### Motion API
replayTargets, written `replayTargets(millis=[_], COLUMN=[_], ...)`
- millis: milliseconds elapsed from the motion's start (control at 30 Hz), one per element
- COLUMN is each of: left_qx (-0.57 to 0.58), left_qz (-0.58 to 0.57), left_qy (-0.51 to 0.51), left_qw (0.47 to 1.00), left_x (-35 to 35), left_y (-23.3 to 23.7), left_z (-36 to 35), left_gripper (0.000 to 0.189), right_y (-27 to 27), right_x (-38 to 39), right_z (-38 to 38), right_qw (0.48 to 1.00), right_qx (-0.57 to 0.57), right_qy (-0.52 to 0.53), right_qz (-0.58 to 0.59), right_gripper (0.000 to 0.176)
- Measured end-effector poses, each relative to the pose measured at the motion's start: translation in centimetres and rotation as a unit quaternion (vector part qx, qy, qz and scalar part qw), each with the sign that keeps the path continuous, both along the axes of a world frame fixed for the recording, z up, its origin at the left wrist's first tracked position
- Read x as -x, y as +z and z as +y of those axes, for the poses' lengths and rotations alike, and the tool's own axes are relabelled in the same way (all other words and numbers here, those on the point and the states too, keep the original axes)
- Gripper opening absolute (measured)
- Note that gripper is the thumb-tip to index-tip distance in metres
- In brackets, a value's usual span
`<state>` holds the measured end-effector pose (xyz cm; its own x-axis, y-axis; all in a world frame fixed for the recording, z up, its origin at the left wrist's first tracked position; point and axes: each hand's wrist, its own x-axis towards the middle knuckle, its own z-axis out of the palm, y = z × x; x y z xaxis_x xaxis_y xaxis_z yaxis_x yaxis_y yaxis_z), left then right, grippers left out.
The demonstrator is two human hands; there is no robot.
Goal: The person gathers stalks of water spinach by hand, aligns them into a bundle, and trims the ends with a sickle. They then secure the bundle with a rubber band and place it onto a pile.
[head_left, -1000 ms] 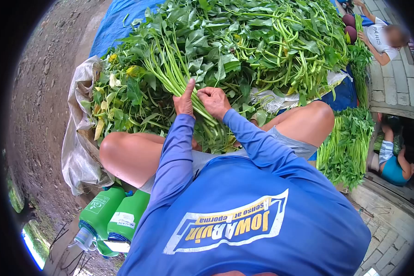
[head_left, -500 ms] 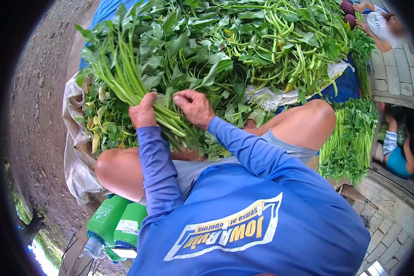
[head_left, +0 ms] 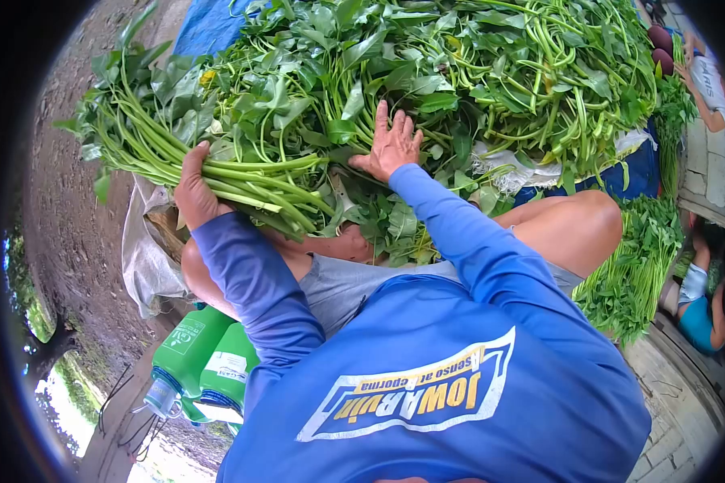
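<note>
My left hand point(head_left: 197, 191) is wrapped round the stems of a bunch of water spinach point(head_left: 246, 181). The bunch slants with its leaves to the upper left and the cut stem ends pointing right. Over the pile of loose water spinach point(head_left: 411, 60), my right hand point(head_left: 391, 145) is spread with its fingers apart, near or touching the leaves, and nothing shows in it. The leaves under its fingertips are partly hidden.
Neat bundles of greens point(head_left: 624, 266) lie to the right of my knee. Two green plastic jugs point(head_left: 189, 342) stand at lower left beside white sacking point(head_left: 147, 258). A blue tarp point(head_left: 205, 28) shows under the pile. Two other people point(head_left: 709, 88) are at the right edge.
My left hand has carried the bunch left and tilted it flatter. My right hand has left the stems, moved up and right to the pile, and its fingers have spread.
</note>
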<state>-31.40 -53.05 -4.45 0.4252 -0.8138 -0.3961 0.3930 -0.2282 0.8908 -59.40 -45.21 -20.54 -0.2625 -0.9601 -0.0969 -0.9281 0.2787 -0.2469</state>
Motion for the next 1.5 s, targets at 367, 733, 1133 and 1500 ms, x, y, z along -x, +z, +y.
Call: replayTargets(millis=[367,733,1133,1500], left_qx=[0.014,-0.019,-0.049,-0.065], left_qz=[0.081,0.065,0.052,0.055], left_qy=[-0.051,-0.168,-0.274,-0.3], left_qw=[0.995,0.984,0.959,0.95], left_x=[2.1,6.2,10.5,12.0], left_y=[-1.1,-0.5,-2.1,-2.4], left_z=[0.6,1.8,2.9,3.8], left_gripper=[0.017,0.017,0.019,0.024], right_y=[11.6,6.7,17.2,21.2], right_x=[9.6,26.7,25.3,26.3], right_z=[-3.1,-2.2,-3.9,-11.8], right_qw=[0.983,0.976,0.857,0.956], right_qx=[0.063,-0.002,-0.064,0.169], right_qy=[-0.006,-0.12,-0.145,-0.052], right_qz=[-0.17,-0.183,-0.49,-0.234], right_gripper=[0.083,0.055,0.058,0.037])
